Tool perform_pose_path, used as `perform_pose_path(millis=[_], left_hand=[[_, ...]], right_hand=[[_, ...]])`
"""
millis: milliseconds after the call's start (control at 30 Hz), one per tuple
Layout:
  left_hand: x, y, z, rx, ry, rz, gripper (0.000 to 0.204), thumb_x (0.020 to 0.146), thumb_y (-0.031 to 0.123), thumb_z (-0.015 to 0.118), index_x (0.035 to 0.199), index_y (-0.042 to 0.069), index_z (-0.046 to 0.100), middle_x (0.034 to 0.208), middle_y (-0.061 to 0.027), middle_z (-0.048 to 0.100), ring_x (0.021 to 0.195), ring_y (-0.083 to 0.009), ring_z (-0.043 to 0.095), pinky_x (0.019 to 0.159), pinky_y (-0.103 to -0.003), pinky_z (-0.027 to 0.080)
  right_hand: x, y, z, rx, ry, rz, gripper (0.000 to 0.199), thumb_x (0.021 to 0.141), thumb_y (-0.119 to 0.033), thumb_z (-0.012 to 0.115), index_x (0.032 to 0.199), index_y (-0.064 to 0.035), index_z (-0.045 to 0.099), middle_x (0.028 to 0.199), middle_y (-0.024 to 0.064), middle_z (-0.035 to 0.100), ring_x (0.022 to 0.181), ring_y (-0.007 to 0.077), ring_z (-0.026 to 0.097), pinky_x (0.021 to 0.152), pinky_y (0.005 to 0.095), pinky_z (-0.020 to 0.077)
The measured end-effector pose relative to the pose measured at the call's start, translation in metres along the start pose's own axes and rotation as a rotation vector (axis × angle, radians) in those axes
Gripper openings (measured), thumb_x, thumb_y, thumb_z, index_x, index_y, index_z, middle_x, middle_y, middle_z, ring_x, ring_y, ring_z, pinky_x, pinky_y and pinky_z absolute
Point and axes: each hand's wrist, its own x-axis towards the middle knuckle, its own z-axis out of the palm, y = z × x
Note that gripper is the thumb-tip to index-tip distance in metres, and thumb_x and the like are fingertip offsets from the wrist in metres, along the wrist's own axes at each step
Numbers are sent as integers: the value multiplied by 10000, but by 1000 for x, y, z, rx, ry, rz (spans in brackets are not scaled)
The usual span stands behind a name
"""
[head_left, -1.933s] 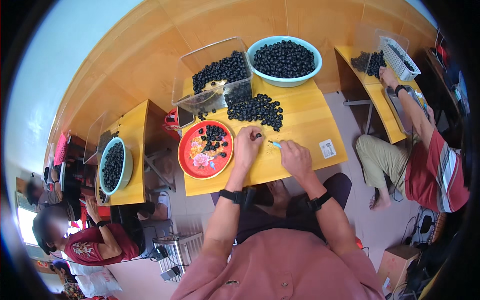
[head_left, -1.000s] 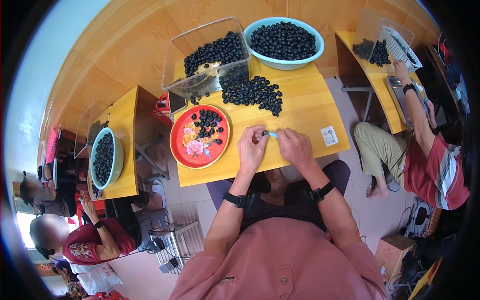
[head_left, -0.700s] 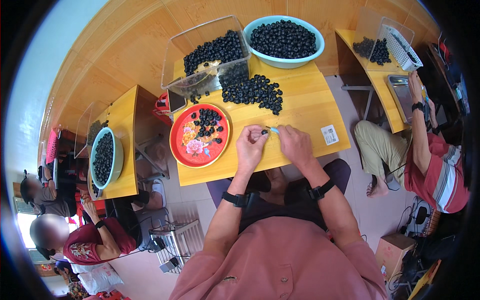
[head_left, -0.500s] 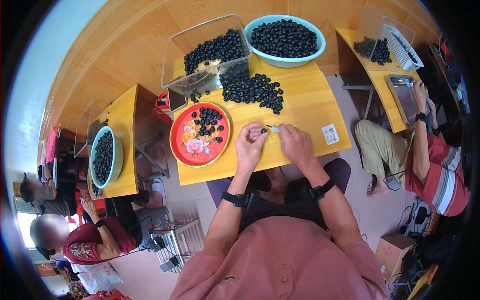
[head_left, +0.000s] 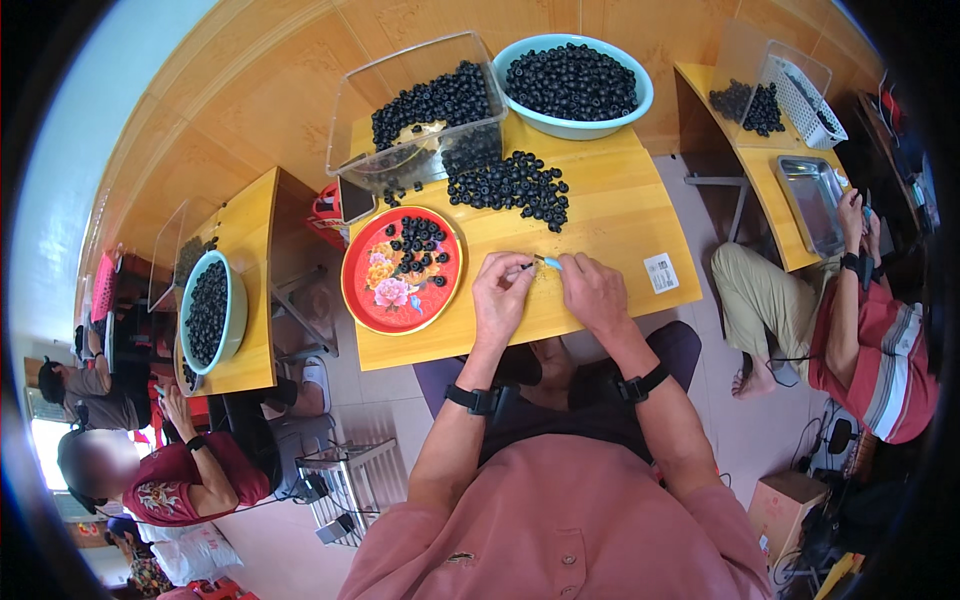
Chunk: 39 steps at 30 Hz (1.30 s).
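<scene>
My left hand (head_left: 501,303) pinches a small black bead-like round piece (head_left: 527,267) between thumb and fingertips, just above the yellow table (head_left: 610,215). My right hand (head_left: 595,292) is closed on a small blue-handled tool (head_left: 551,262). Its thin dark tip points left toward the piece; whether they touch is too small to tell. To the left of my hands lies a round red floral tray (head_left: 424,312) with several black pieces on it. Beyond my hands spreads a loose pile of black pieces (head_left: 512,187).
At the table's back stand a clear plastic box (head_left: 347,125) and a light-blue basin (head_left: 575,128), both holding many black pieces. A white label (head_left: 661,272) is at the right edge. Co-workers sit at tables left and right, with another basin (head_left: 236,310) on the left one.
My hands stay in nearly the same place. The black piece has turned slightly between my left fingers and shows less now. The whole view has shifted a little.
</scene>
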Motion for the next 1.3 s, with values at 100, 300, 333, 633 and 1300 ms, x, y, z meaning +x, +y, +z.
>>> perform_pose_path(millis=[100, 300, 333, 633, 1300], left_hand=[[-1, 1, 3, -5, 15, 76, 195, 901, -69, 745, 1086, -23, 703, 1063, -58, 641, 920, -106, 654, 823, -240, 547], [-3, 6, 6, -12, 40, -181, 286, 889, -49, 773, 1157, -10, 681, 931, -23, 693, 826, -96, 666, 822, -245, 561], [-2, 2, 4, -38, 32, -175, 282, 891, -45, 772, 1157, -19, 683, 973, -32, 679, 859, -97, 665, 834, -243, 558], [0, 4, 4, 134, 52, -12, 231, 887, -72, 733, 1114, -43, 705, 1133, -65, 570, 981, -120, 645, 861, -239, 549], [0, 4, 10, 262, 53, -19, 275, 847, -49, 776, 1109, -9, 704, 929, -73, 664, 768, -116, 650, 704, -259, 549]], right_hand=[[0, 1, 0, 6, 6, -1, 66, 917, -124, 622, 871, -78, 622, 726, 84, 590, 661, 265, 677, 549, 409, 549], [-2, 3, 0, 8, 10, 6, 60, 920, -123, 623, 884, -75, 629, 732, 84, 595, 675, 263, 682, 557, 408, 552], [-2, 2, 1, 10, 14, 4, 60, 921, -123, 623, 886, -75, 630, 734, 84, 596, 677, 264, 682, 559, 408, 552], [-4, 4, 2, 18, 7, 17, 59, 924, -117, 620, 885, -73, 626, 738, 90, 593, 681, 267, 683, 564, 409, 554], [-4, 1, 0, 30, 16, -50, 57, 898, -124, 639, 868, -80, 618, 750, 72, 586, 685, 248, 670, 565, 397, 548]])
